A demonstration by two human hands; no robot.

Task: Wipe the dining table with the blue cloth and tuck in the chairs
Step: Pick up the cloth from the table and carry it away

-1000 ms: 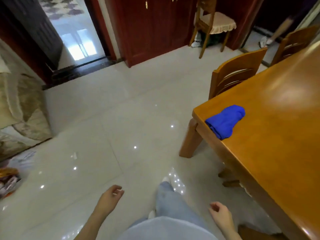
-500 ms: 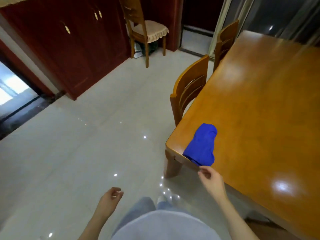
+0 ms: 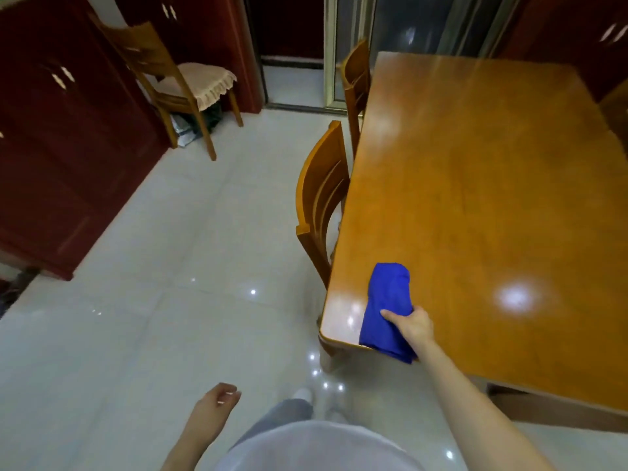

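At 7 o'clock, the left hand (image 3: 214,407) is held loosely curled and empty over the floor. At 5 o'clock, the blue cloth (image 3: 387,309) is clasped by the right hand (image 3: 413,326) on the counter (image 3: 492,198) corner, with a chair (image 3: 323,198) tucked at 12 o'clock.

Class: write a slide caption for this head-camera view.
Right hand grips blue cloth at wooden dining table corner.

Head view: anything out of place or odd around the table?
One chair with a cushion cover stands by the cabinets, far from the table. The blue cloth is bunched and overhangs the near edge, right hand on it. No spills visible.
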